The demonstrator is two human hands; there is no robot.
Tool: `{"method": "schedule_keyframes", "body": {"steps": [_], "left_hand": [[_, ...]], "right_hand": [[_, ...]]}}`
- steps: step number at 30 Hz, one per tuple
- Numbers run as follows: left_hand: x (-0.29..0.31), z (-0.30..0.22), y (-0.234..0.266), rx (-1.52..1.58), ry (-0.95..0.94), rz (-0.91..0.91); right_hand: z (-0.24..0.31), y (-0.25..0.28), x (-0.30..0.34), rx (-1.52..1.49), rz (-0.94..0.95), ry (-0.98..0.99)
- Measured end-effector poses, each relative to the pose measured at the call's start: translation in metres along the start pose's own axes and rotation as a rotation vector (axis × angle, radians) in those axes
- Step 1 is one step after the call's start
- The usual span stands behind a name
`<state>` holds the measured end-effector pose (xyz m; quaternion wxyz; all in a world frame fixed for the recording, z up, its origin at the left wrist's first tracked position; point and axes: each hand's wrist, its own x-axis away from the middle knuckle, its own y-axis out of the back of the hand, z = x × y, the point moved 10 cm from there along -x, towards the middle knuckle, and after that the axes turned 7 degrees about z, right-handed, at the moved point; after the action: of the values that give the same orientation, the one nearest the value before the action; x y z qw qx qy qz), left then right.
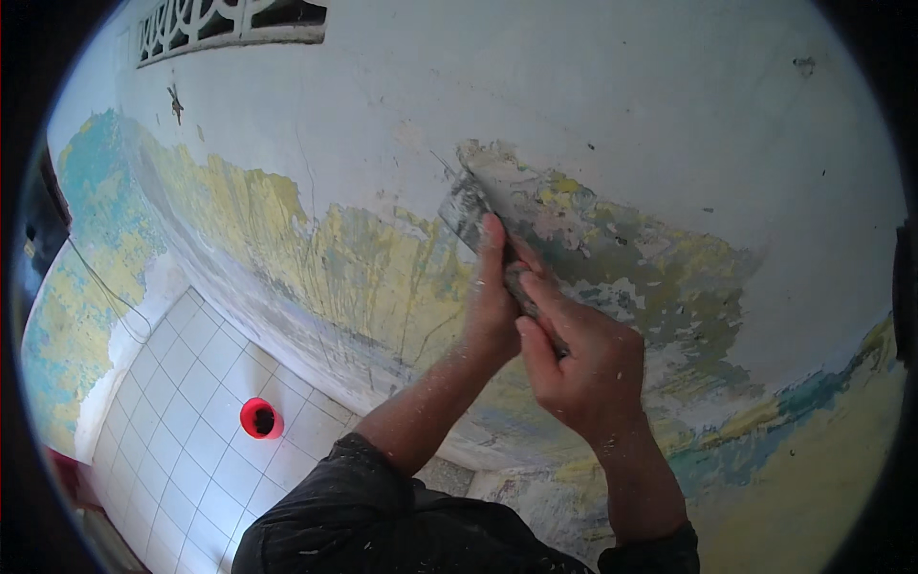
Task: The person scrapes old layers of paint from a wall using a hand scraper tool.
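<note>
A scraper with a broad, paint-smeared metal blade [465,203] is held slanting up and left, its edge against the wall [430,96]. My right hand [595,364] is closed around its handle. Higher up, my left hand [492,311] grips it near the base of the blade, the thumb pressed along the blade. Around the blade the pale top coat is broken, baring yellow, grey-green and pinkish patches [660,268]. Pale specks cling to both forearms and the dark sleeves.
Down to the left, a red bucket [261,418] with something dark inside stands on the white tiled floor [191,459]. A vent grille [234,21] is set into the wall at upper left. A thin cable [105,287] hangs by the left wall.
</note>
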<state>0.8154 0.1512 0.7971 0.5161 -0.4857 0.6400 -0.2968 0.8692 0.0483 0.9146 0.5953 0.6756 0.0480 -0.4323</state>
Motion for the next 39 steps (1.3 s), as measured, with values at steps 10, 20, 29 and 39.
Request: {"method": "schedule_keyframes", "body": {"steps": [10, 20, 29, 39], "left_hand": [[0.019, 0.028, -0.027, -0.322, 0.069, 0.045], [0.027, 0.037, -0.054, -0.564, 0.135, 0.193], [0.046, 0.081, -0.033, -0.651, 0.322, 0.099], [0.047, 0.12, -0.041, 0.025, 0.289, 0.156]], "right_hand": [[0.021, 0.028, 0.041, 0.243, 0.168, -0.22], [-0.04, 0.015, 0.103, -1.049, -0.027, -0.541], [-0.084, -0.022, 0.15, -1.474, -0.143, -0.784], [-0.097, -0.013, 0.152, -1.334, 0.005, -0.918]]}}
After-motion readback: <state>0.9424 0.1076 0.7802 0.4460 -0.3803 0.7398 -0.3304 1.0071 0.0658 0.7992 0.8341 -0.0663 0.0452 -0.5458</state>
